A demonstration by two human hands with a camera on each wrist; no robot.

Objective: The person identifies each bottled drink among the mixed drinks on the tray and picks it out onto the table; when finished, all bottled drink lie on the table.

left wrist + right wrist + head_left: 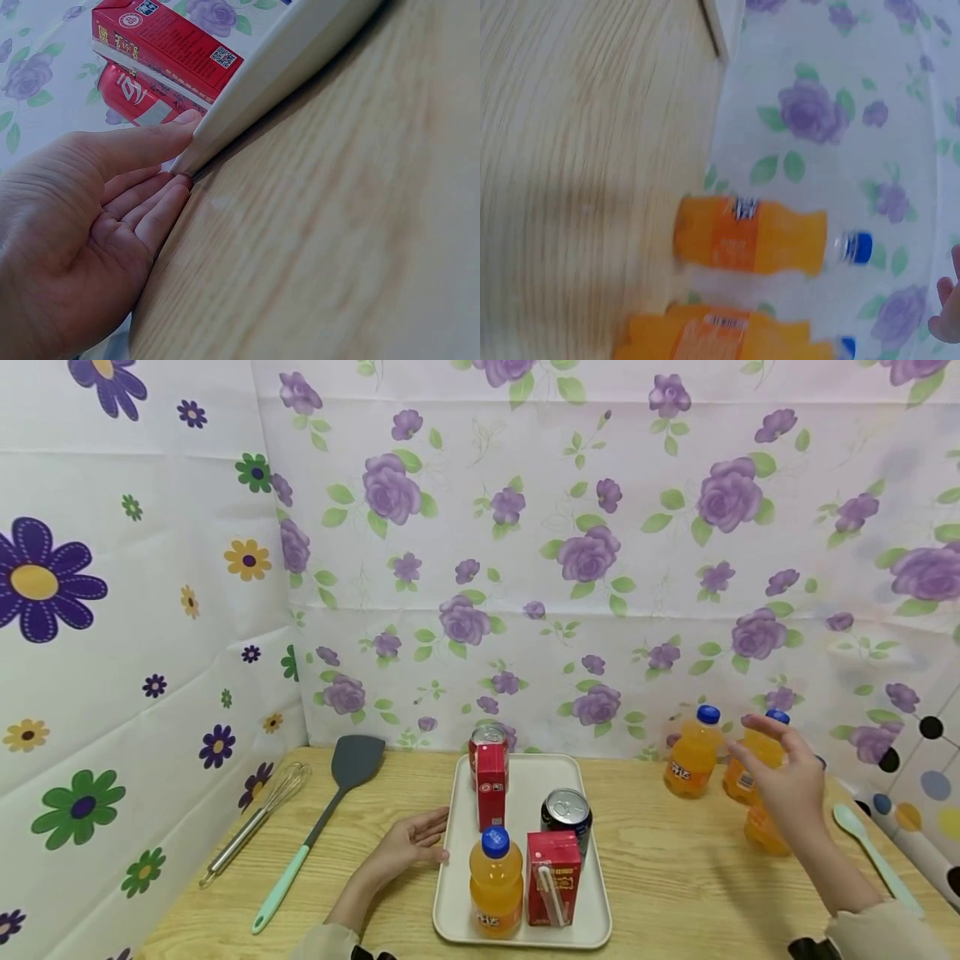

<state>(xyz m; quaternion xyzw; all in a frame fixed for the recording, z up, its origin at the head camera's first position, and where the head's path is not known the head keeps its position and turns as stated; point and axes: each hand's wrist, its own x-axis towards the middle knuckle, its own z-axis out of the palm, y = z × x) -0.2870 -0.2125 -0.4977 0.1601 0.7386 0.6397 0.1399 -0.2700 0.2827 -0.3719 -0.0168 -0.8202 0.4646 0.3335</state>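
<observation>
A cream tray [525, 793] holds an orange soda bottle [496, 889] with a blue cap, two red drink cartons, a dark can [567, 814] and a red can [127, 94]. My left hand [405, 847] is at the tray's left edge. In the left wrist view, the left thumb lies on the rim and the fingers touch it from below. My right hand [787, 785] is raised with thumb and fingers spread and nothing between them. Beside and behind it stand several orange soda bottles [692, 756]; the hand partly hides some.
Left of the tray lie a grey spatula [330, 814] with a mint handle and a metal whisk [258, 818]. A mint spoon-like utensil [873, 852] lies at the table's right edge. Floral cloth [465, 527] hangs behind the wooden table [667, 877].
</observation>
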